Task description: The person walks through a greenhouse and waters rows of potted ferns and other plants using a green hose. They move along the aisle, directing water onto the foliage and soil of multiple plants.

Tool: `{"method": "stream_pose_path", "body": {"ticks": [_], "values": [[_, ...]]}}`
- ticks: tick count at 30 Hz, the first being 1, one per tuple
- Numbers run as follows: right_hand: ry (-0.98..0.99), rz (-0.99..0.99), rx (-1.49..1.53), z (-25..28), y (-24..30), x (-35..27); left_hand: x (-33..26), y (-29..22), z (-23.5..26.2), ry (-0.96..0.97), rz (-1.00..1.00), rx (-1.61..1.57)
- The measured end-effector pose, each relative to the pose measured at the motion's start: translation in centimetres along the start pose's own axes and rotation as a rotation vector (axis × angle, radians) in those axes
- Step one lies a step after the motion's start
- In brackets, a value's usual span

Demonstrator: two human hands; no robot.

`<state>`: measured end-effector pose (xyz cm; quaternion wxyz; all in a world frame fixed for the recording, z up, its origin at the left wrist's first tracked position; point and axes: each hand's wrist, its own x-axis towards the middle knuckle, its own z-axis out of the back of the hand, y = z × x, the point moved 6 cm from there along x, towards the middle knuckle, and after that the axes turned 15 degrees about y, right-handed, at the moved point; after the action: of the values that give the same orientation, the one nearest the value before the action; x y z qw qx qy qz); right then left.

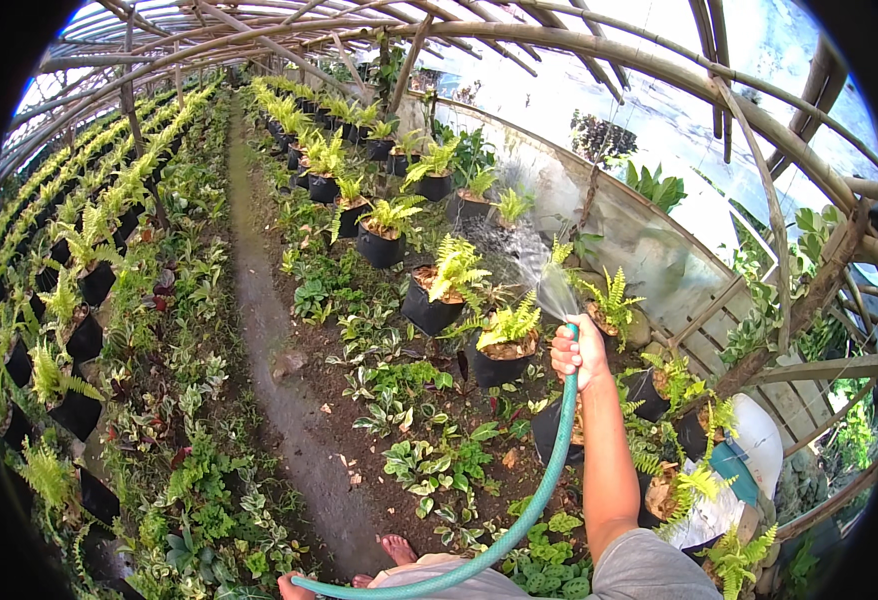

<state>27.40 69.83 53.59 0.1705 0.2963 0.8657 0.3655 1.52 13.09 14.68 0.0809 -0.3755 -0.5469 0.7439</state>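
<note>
The right hand [581, 352] is gripping the teal hose [563, 430] near its outlet, right of the frame's centre, its fingers curling closed around the tube, with the thumb side lying toward the outlet. The left hand [297, 588] is touching the hose at the bottom edge, left of centre; the frame is cutting it off, so I cannot tell how firmly its fingers are closing. The hose is sweeping from there along the lower edge and bending upward to the right hand, which is clearly nearer the outlet. From those fingers the end section is pointing toward the top of the frame, and water spray [557, 292] is fanning up and leftward among the ferns. One potted fern [507, 338] is standing just left of the right hand, and another fern [611, 298] is rising just above and right of it. A pale sheet wall [649, 245] is bounding the row at upper right, and bamboo poles [599, 45] are arching across the top. The widest open room is lying leftward, over low plants and the dirt path [284, 380].
</note>
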Motion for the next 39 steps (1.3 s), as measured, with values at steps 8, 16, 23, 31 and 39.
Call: {"method": "stream_pose_path", "body": {"ticks": [8, 16, 23, 31, 39], "values": [[-0.022, -0.009, -0.026, 0.2, 0.0, 0.1, 0.3, 0.8, -0.3, 0.006, 0.038, -0.156], [-0.032, 0.000, -0.033, 0.0, -0.1, 0.1, -0.2, 1.4, 0.0, -0.016, 0.095, -0.159], [-0.049, -0.009, -0.021, -0.4, -0.6, 0.5, -0.7, 0.8, 0.3, -0.075, 0.029, -0.093], [-0.031, -0.047, -0.069, -1.8, -1.2, 2.1, -1.4, -0.4, 0.2, -0.045, 0.000, -0.090], [0.061, -0.053, -0.100, -4.5, -1.7, 4.1, -2.5, -0.9, 0.3, -0.088, 0.029, -0.242]]}}
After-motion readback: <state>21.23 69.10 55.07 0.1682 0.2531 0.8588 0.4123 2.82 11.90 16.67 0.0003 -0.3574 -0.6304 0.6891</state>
